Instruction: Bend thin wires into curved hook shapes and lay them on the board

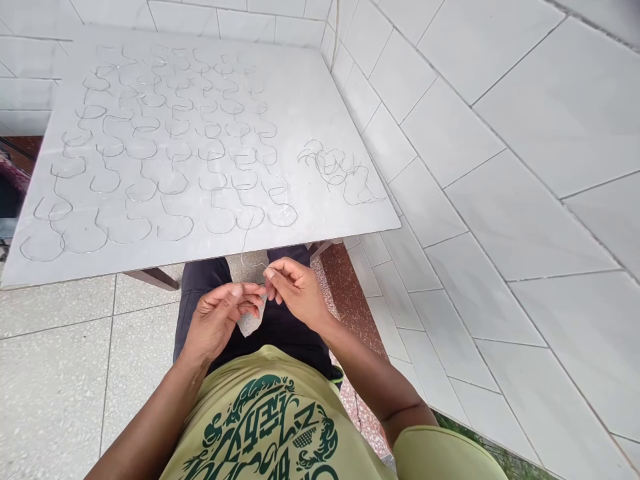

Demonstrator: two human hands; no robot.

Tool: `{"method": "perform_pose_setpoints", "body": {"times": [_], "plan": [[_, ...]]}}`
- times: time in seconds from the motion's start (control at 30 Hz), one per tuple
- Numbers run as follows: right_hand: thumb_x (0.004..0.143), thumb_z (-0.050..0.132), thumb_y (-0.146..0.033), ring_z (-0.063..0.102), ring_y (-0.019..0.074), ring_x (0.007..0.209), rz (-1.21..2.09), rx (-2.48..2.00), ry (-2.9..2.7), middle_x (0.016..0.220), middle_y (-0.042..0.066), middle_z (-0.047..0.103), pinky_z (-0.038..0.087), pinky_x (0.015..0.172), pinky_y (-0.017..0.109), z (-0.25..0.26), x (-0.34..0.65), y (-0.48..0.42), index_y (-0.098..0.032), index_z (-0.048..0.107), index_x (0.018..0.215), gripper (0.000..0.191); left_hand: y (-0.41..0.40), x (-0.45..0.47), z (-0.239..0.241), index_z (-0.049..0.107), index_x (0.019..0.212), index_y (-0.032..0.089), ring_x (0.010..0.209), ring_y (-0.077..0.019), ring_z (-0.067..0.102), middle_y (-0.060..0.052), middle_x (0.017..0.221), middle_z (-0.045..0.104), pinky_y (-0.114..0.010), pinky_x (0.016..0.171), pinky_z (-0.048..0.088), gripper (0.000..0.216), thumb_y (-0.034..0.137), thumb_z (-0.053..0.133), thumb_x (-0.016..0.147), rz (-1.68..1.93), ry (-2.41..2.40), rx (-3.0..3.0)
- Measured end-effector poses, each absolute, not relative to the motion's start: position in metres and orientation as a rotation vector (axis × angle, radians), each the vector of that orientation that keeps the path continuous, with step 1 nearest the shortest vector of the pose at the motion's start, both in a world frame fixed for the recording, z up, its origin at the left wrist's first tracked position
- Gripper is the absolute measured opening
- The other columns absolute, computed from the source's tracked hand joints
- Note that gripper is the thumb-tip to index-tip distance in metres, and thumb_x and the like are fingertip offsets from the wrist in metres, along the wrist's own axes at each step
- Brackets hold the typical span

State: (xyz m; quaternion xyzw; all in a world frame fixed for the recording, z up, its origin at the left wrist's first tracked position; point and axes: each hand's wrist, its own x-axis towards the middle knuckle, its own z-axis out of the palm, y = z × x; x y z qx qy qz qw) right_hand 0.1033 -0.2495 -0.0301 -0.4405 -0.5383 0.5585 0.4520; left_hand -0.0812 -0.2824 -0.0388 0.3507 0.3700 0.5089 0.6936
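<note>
My left hand (220, 321) and my right hand (295, 288) meet over my lap, just below the front edge of a white board (310, 100). Both pinch a thin wire (246, 248) that rises from my fingers toward the board's edge. My left hand also holds a small pale piece (250, 325) whose material I cannot make out. Rows of several bent wire hooks (150, 153) lie spread over the board. A small tangled pile of wire pieces (340, 170) lies near the board's right edge.
A white tiled wall (500, 167) runs close along the right side. The board rests on a dark frame (150, 277) above a speckled tile floor (55, 373). My dark trousers and green printed shirt fill the bottom middle.
</note>
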Motion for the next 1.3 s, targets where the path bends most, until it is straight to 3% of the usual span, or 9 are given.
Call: {"method": "perform_pose_setpoints", "body": {"times": [0.13,0.27,0.47,0.63,0.9,1.07,1.3], "plan": [[0.101,0.061,-0.041,0.061,0.0106,0.06,1.332,-1.113,-1.415,0.075,0.0,0.068,0.048,0.055,0.022,-0.03,0.109,-0.251,-0.02,0.065,0.092,0.024,-0.27,-0.096,-0.028,0.075,0.123,0.021,0.087,-0.0182,0.068,-0.011,0.109,0.074,-0.03,0.069,0.057,0.028,0.034,0.067,0.099,1.246,0.947,0.982],[0.101,0.061,-0.038,0.056,0.0096,0.055,1.305,-1.144,-1.483,0.07,-0.002,0.065,0.046,0.054,0.022,-0.029,0.111,-0.252,-0.02,0.066,0.093,0.02,-0.263,-0.104,-0.019,0.063,0.142,0.029,0.087,-0.0161,0.069,-0.006,0.116,0.071,-0.032,0.079,0.059,0.055,0.021,0.079,0.09,1.274,1.168,1.61],[0.1,0.059,-0.03,0.056,0.0096,0.056,1.207,-1.154,-1.599,0.068,-0.002,0.064,0.044,0.054,0.021,-0.03,0.11,-0.253,-0.02,0.071,0.101,0.016,-0.255,-0.114,-0.017,0.07,0.126,0.024,0.101,-0.0188,0.073,-0.005,0.112,0.076,-0.034,0.094,0.06,0.033,0.013,0.072,0.094,1.151,1.125,2.36],[0.098,0.055,-0.023,0.055,0.01,0.057,1.128,-1.128,-1.662,0.067,-0.002,0.063,0.043,0.056,0.022,-0.033,0.108,-0.253,-0.019,0.076,0.113,0.026,-0.247,-0.122,-0.013,0.068,0.124,0.018,0.102,-0.0191,0.074,-0.007,0.112,0.077,-0.033,0.097,0.061,0.028,0.011,0.067,0.097,0.995,1.088,2.649],[0.092,0.056,-0.017,0.053,0.01,0.057,1.049,-1.136,-1.676,0.063,-0.002,0.06,0.04,0.056,0.021,-0.035,0.111,-0.247,-0.019,0.081,0.11,0.031,-0.245,-0.119,-0.008,0.066,0.125,0.015,0.102,-0.0189,0.074,-0.009,0.111,0.076,-0.032,0.096,0.062,0.027,0.008,0.062,0.099,0.939,1.059,2.717],[0.089,0.051,-0.012,0.049,0.009,0.058,1.126,-1.071,-1.742,0.067,-0.003,0.057,0.039,0.057,0.021,-0.037,0.119,-0.245,-0.021,0.08,0.115,0.04,-0.244,-0.121,-0.007,0.068,0.128,0.02,0.105,-0.0205,0.074,-0.008,0.115,0.077,-0.034,0.097,0.062,0.029,0.013,0.059,0.101,0.9,1.028,2.668],[0.086,0.051,-0.014,0.044,0.0103,0.057,1.143,-1.139,-1.73,0.067,-0.003,0.053,0.037,0.057,0.024,-0.034,0.123,-0.245,-0.022,0.079,0.109,0.037,-0.247,-0.116,-0.01,0.075,0.122,0.024,0.103,-0.0249,0.076,-0.007,0.112,0.08,-0.041,0.098,0.062,0.027,0.021,0.058,0.102,0.843,1.077,2.467]]}}
